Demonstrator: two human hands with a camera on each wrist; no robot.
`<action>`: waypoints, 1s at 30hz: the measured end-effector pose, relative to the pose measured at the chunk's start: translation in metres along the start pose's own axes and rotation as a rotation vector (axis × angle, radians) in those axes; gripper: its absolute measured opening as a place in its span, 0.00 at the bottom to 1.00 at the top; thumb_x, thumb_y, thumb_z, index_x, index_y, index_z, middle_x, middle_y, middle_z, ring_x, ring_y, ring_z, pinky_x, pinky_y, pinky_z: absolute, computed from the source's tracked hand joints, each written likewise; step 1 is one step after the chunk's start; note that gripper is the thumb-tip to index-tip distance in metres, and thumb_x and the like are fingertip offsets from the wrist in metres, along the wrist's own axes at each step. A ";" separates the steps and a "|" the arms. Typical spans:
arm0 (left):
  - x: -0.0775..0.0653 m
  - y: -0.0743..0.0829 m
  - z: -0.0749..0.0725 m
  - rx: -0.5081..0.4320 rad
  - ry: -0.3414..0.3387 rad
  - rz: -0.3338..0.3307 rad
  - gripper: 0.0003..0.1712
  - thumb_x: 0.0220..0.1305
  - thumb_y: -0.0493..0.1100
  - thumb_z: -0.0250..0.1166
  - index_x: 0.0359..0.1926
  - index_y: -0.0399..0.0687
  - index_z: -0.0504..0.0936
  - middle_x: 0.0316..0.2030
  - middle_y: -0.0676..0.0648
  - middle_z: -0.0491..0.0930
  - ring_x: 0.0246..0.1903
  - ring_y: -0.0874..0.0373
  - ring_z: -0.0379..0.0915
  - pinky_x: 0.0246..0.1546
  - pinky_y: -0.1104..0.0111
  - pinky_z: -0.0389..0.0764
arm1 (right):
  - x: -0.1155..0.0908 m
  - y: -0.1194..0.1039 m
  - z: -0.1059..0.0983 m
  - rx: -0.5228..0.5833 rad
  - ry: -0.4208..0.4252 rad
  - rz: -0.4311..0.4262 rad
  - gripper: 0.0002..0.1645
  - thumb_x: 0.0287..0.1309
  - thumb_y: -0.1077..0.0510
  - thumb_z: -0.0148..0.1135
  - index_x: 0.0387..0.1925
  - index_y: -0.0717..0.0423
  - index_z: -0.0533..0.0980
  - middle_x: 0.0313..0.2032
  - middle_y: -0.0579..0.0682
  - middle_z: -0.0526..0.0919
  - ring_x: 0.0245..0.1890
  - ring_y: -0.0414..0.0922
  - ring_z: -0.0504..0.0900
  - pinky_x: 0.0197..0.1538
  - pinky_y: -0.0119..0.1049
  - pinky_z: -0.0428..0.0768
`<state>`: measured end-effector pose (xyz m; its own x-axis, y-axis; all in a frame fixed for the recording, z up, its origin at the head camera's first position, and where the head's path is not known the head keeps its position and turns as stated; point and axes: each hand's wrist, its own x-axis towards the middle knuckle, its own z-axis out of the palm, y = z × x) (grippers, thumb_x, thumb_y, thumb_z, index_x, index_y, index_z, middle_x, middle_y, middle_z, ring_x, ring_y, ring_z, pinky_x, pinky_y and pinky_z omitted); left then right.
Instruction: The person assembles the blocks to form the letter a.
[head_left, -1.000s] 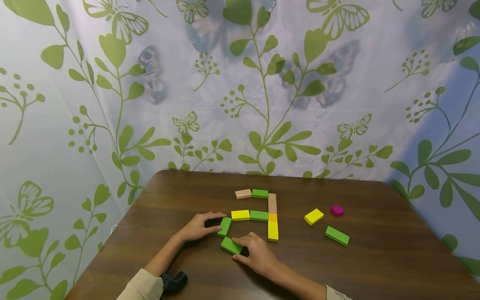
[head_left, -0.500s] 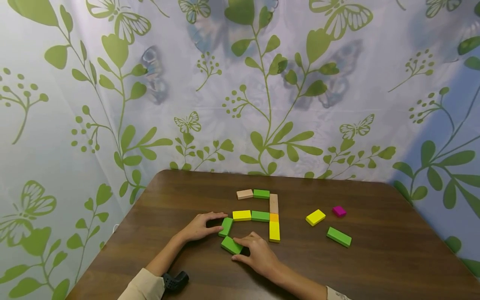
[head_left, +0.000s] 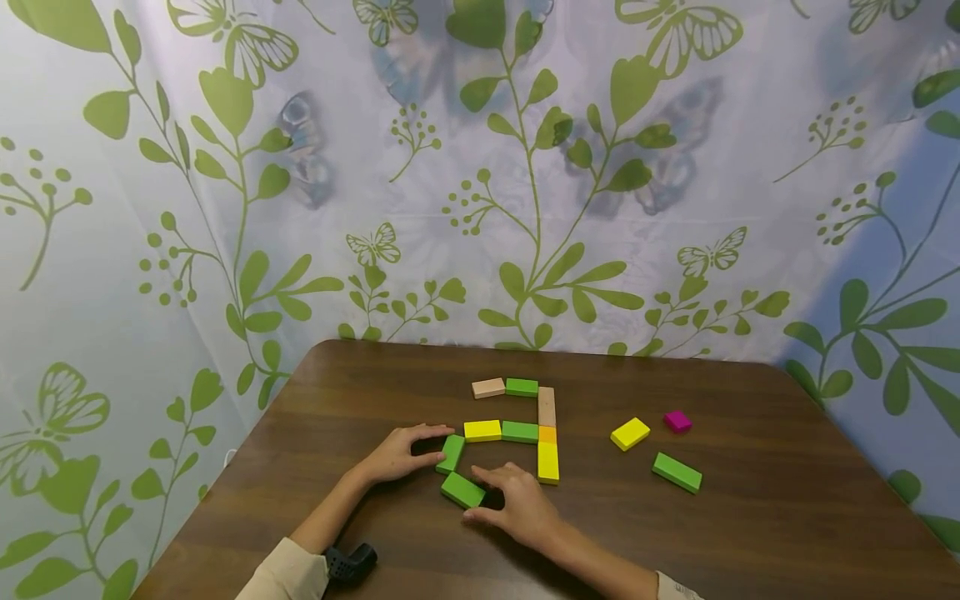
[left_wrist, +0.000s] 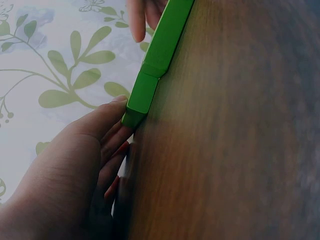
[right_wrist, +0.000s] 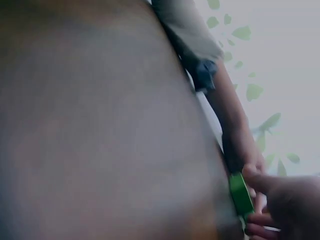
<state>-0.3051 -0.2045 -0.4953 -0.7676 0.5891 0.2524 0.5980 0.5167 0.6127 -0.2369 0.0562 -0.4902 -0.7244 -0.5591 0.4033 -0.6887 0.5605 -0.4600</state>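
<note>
In the head view my left hand [head_left: 396, 453] rests at the left side of a green block [head_left: 451, 454]. Its thumb tip touches that block and the index finger reaches the far corner; both look nearly straight. My right hand [head_left: 521, 504] stands spread beside a second green block [head_left: 462, 490], nearer the front. Its index finger is raised off this block, and the thumb lies low near its front side. In the left wrist view the left thumb meets the end of the green block [left_wrist: 141, 94]. The right wrist view shows a green block [right_wrist: 241, 194] between spread thumb and fingers.
Behind lie a yellow block [head_left: 482, 431] and a green block [head_left: 520, 432] end to end. Pale, orange and yellow blocks form a column to their right. Farther right are loose yellow [head_left: 630, 434], magenta [head_left: 677, 422] and green [head_left: 677, 472] blocks on the brown table [head_left: 750, 533].
My right index finger has lifted off the front green block and the right hand has spread a little. That block's far-left end now sits slightly farther back. My left hand stays put.
</note>
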 end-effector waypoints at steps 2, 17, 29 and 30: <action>0.000 0.000 0.001 -0.003 -0.001 -0.008 0.27 0.63 0.55 0.59 0.61 0.52 0.72 0.58 0.49 0.71 0.58 0.50 0.65 0.54 0.50 0.67 | 0.000 0.005 -0.007 0.032 -0.007 0.022 0.38 0.47 0.37 0.65 0.53 0.59 0.76 0.44 0.47 0.82 0.38 0.39 0.76 0.39 0.32 0.77; 0.000 0.000 0.001 -0.006 0.005 0.051 0.26 0.64 0.50 0.59 0.61 0.45 0.72 0.58 0.43 0.71 0.59 0.44 0.64 0.58 0.45 0.59 | -0.016 0.094 -0.100 -0.011 0.225 0.124 0.25 0.48 0.50 0.70 0.49 0.54 0.80 0.46 0.49 0.82 0.48 0.50 0.78 0.48 0.51 0.75; 0.000 -0.002 0.001 -0.006 -0.002 0.031 0.27 0.64 0.54 0.58 0.61 0.50 0.72 0.59 0.48 0.71 0.59 0.52 0.64 0.62 0.51 0.56 | -0.056 0.160 -0.132 -0.197 0.125 0.315 0.37 0.45 0.49 0.72 0.54 0.68 0.73 0.52 0.68 0.74 0.52 0.66 0.71 0.50 0.60 0.69; 0.001 -0.002 0.001 -0.007 0.000 0.029 0.27 0.63 0.54 0.58 0.61 0.51 0.72 0.59 0.48 0.71 0.59 0.51 0.64 0.61 0.50 0.57 | -0.057 0.161 -0.132 -0.202 0.118 0.317 0.37 0.46 0.50 0.72 0.53 0.68 0.73 0.51 0.67 0.75 0.51 0.65 0.71 0.50 0.59 0.70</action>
<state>-0.3065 -0.2044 -0.4973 -0.7498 0.6040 0.2702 0.6187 0.4950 0.6101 -0.3106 0.2589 -0.4832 -0.8928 -0.2710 0.3599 -0.4135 0.8099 -0.4159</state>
